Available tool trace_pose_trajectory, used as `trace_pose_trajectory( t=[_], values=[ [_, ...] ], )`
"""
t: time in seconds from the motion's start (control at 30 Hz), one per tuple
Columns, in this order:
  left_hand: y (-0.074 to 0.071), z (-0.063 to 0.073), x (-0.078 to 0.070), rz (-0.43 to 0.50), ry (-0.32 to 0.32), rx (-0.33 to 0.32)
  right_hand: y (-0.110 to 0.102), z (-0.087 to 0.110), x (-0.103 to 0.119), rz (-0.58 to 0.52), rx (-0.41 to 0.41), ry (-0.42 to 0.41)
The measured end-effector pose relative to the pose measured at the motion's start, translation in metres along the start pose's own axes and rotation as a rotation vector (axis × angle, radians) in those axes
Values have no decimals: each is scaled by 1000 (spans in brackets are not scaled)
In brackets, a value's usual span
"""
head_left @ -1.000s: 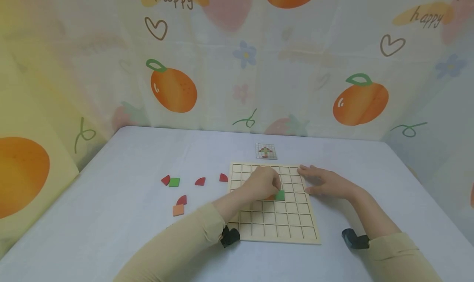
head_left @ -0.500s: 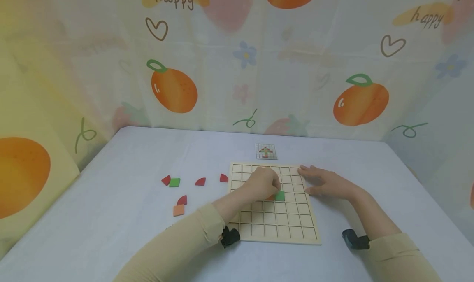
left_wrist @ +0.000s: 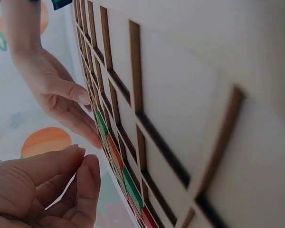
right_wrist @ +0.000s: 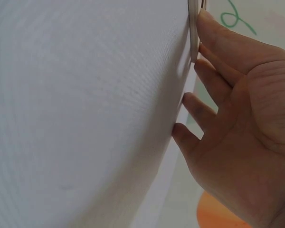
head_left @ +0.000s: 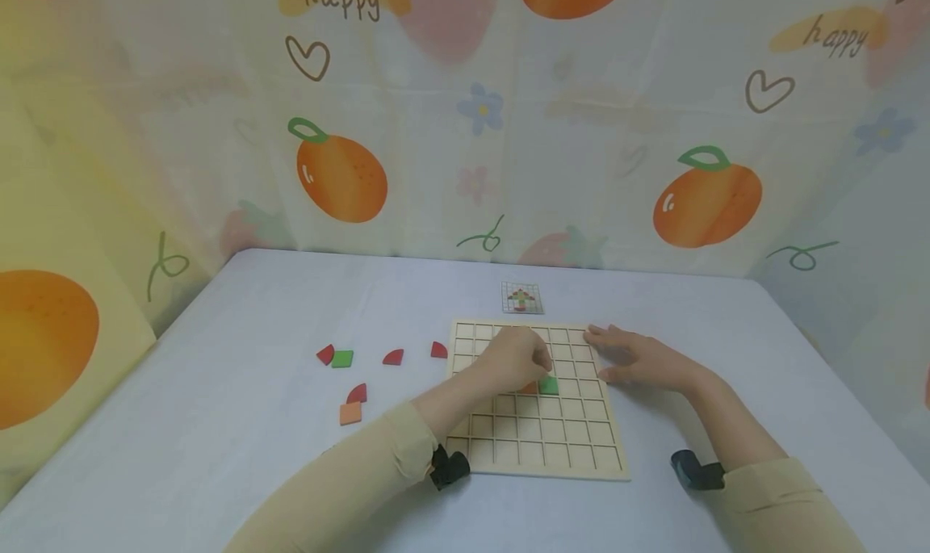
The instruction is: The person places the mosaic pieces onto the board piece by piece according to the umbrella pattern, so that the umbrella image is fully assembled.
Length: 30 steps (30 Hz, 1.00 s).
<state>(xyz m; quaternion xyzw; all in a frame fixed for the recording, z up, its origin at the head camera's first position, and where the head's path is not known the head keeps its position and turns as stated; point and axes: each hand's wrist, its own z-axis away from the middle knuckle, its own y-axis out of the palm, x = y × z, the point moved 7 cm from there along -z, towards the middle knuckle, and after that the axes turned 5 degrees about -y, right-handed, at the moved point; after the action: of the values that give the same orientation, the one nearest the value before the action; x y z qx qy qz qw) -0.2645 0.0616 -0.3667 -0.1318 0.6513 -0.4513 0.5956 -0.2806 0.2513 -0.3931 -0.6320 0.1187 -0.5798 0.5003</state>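
Board (head_left: 577,432) at centre, and the left hand (head_left: 508,358) is over it, fingertips drawn narrow beside a green tile (head_left: 548,387) and an orange tile (head_left: 529,389); whether they pinch anything, nobody can tell! The right hand (head_left: 643,359), fingers loosely spread, rests at the right edge. Tile-laying looks to be in hand, and the next move probably calls for seating a piece squarely between grid lines. Red wedges (head_left: 392,358), a green square (head_left: 342,359) and an orange square (head_left: 351,413) lie to the left. Beyond sits a pattern card (head_left: 521,298). White tabletop (head_left: 218,424) below, fruit-printed backdrop (head_left: 552,182) behind!
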Motion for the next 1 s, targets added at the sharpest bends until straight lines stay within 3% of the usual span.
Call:
trace_pose_trajectory(
  t=[0.33,0.6,0.8,1.0],
  values=[
    [-17,8,9,-9,12,-21,-1,-1,-3,25,6,-2],
    [-39,12,20,41,-19,-42,0,-1,-1,29,5,16],
    [-62,16,30,27,-28,-97,1,0,-2,27,3,17],
    [-82,18,49,33,-95,-159,1,0,-1,22,0,-1]
  ],
)
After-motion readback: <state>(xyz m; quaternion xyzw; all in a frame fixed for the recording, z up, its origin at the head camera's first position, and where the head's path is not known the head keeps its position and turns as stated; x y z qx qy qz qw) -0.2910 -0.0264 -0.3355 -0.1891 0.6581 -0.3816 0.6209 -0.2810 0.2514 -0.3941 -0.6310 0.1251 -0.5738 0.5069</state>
